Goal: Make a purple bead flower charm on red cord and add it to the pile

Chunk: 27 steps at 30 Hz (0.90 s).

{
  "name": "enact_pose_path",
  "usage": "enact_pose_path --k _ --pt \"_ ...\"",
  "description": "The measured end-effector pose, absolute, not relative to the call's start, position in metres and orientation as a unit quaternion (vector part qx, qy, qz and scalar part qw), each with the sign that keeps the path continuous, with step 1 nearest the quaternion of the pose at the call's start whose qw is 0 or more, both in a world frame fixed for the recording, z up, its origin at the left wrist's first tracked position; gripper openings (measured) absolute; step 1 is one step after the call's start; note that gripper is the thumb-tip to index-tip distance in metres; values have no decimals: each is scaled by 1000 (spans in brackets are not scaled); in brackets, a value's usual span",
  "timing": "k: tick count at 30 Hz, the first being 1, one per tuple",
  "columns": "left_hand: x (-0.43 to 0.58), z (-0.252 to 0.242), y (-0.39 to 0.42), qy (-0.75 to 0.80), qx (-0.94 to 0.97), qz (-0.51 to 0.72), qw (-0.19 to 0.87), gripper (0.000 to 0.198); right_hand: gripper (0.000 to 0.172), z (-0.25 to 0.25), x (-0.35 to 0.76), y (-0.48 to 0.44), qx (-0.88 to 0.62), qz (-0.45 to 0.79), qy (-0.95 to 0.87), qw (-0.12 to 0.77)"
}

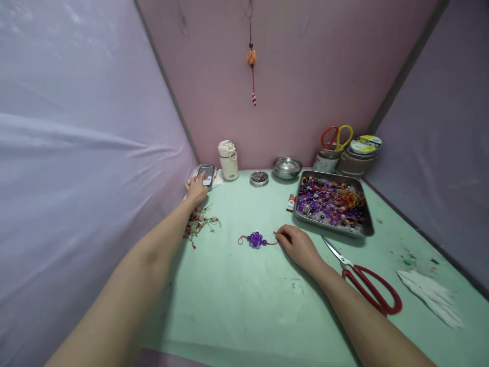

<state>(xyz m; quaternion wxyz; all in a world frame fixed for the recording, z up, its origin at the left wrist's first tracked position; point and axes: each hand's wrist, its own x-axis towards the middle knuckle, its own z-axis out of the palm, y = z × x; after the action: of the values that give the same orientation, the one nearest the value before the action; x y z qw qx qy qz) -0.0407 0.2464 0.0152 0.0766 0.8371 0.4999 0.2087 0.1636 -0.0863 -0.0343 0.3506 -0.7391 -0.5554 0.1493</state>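
Note:
My left hand (197,189) reaches to the far left corner of the green table (244,300), and its fingertips rest on a phone (207,174) lying there. My right hand (298,246) lies near the table's middle, fingers pinched on the red cord end of a purple bead ornament (255,239). The ornament lies flat, its cluster of purple beads just left of that hand. A bundle of strung red and green beads (199,223) lies beside my left forearm.
A metal tray (367,224) of mixed beads and orange cords stands at the back right. Red-handled scissors (369,284) lie by my right forearm. White bottle (228,160), small tin (259,177), steel bowl (287,167), scissors cup (329,153), cord spools (361,153), white paper (430,295), hanging tassel (251,58).

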Motion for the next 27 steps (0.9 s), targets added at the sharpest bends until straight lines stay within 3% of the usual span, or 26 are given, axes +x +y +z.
enact_pose_path --k 12,27 --pt "-37 27 263 519 811 267 36 69 19 -31 162 -86 -744 151 -552 346" --pt "-14 31 312 506 839 186 81 71 22 -29 161 -86 -737 164 -555 348"
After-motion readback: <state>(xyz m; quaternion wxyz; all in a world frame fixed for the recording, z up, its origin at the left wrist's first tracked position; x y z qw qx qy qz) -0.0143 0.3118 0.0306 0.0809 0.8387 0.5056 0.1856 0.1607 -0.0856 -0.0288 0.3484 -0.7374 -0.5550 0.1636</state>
